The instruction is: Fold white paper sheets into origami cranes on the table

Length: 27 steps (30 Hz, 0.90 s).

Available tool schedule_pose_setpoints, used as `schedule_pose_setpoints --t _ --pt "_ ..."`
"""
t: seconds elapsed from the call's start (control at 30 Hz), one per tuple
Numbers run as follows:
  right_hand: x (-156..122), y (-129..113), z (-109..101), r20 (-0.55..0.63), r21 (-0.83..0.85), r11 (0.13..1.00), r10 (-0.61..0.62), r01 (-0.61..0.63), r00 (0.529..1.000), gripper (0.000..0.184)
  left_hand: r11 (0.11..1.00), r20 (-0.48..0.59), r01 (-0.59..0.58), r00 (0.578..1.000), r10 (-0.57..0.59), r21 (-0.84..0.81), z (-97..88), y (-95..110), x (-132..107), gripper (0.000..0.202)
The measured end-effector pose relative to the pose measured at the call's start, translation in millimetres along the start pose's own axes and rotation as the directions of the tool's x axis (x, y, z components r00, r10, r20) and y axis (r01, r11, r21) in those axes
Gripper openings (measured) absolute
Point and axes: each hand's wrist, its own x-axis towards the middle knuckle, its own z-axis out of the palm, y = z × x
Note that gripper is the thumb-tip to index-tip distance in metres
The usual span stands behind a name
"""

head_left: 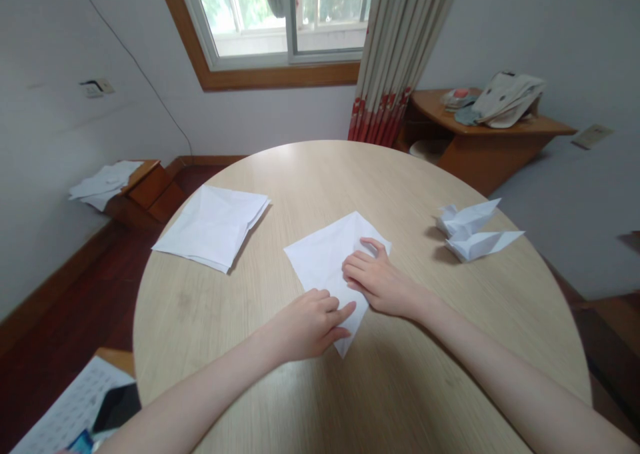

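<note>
A white sheet of paper (325, 247) with faint crease lines lies on the round wooden table, one corner pointing toward me. My left hand (317, 324) rests on its lower left part, the index finger and thumb stretched out over the sheet near the front corner. On the right half of the paper, my right hand (377, 277) presses down with its fingers apart and slightly bent. Both hands touch the paper and cover parts of it; neither grips it. Two folded paper birds (480, 244) stand at the table's right side.
A stack of white paper sheets (215, 224) lies on the left of the round table (260, 401). Beyond the edge, a phone (120, 407) and a printed sheet (70, 401) sit at lower left. A white bag (510, 101) rests on a corner desk at back right.
</note>
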Motion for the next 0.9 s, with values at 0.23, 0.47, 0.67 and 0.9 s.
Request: schedule_pose_setpoints --t 0.23,0.47,0.67,0.9 --pt "0 -1 0 -0.001 -0.013 1.000 -0.002 0.002 1.000 0.016 0.996 -0.015 0.017 1.000 -0.016 0.087 -4.7 1 -1 0.038" --pt "2 1 7 -0.135 -0.049 0.998 -0.049 0.043 0.990 0.014 0.995 -0.016 0.054 0.998 -0.053 0.087 -5.9 -3 -1 0.036" --pt "5 0 15 -0.216 -0.145 0.989 -0.028 -0.004 0.976 0.017 0.996 -0.045 0.060 0.997 -0.058 0.060 -12.0 -6 -1 0.030" --pt "4 -1 14 -0.332 -0.162 0.980 0.060 -0.120 0.941 0.035 0.990 -0.144 0.077 0.985 -0.094 -0.115 -8.6 -8 -4 0.031"
